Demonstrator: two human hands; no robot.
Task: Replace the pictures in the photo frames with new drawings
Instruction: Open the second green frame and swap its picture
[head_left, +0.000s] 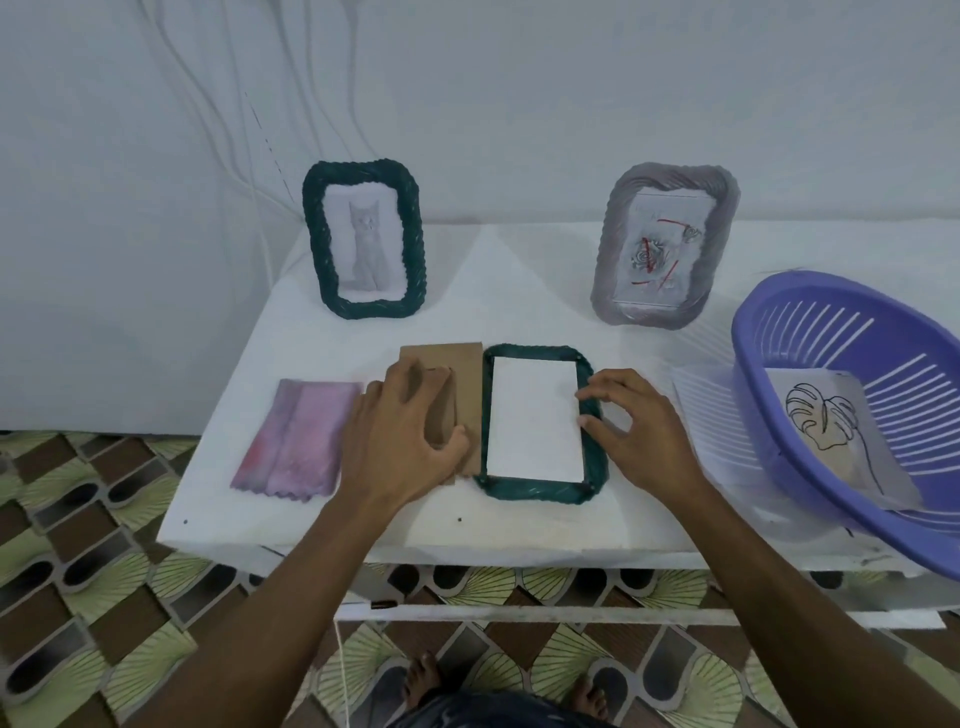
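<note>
A person's left hand (410, 441) grips a brown backing board (470, 374). The loosely bent fingers (589, 395) of the right hand (641, 431) touch the rim of a green frame (540, 491). The frame lies flat on the surface (519, 322), holding a white sheet (535, 415) just left of those fingers.

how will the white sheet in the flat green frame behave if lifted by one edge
The white sheet looks thin and flat, so it is probably light and bendy. Lying inside the green frame, it would likely slide when pushed, not roll.
</note>
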